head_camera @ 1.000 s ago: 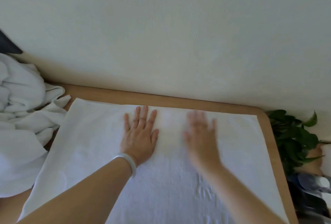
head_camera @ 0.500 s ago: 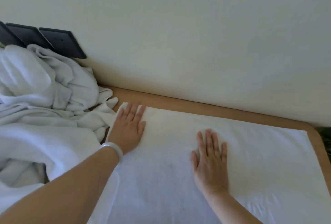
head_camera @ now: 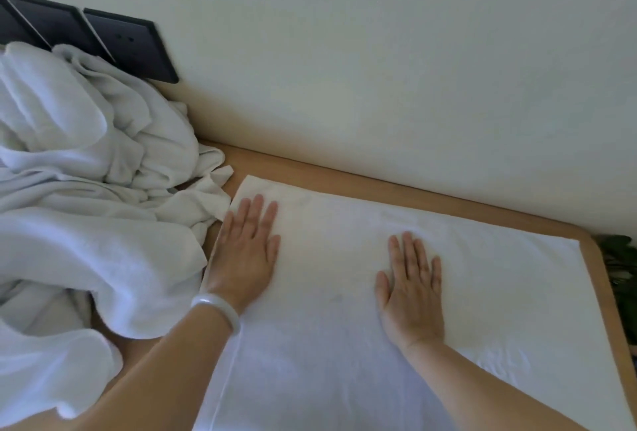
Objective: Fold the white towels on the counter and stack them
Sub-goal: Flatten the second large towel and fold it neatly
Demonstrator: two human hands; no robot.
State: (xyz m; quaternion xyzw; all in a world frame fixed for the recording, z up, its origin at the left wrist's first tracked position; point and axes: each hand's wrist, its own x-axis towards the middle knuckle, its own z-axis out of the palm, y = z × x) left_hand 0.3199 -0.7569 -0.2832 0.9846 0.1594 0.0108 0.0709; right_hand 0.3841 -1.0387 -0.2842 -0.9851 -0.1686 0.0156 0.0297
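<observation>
A white towel (head_camera: 431,275) lies spread flat across a wooden worktop (head_camera: 362,186) set against a pale wall (head_camera: 379,68), both of a person's hands pressed palm-down on it with fingers straight, grasping nothing. The left hand (head_camera: 246,251), a pale bangle (head_camera: 217,310) on its wrist, rests at the towel's far left corner; the right hand (head_camera: 412,289) lies flat near the towel's middle. To the left, a heap of crumpled white towels (head_camera: 86,196) sits just beside the spread one. Dark wall plates (head_camera: 120,41) show behind the heap, and green leaves (head_camera: 620,265) edge the worktop's right end.
</observation>
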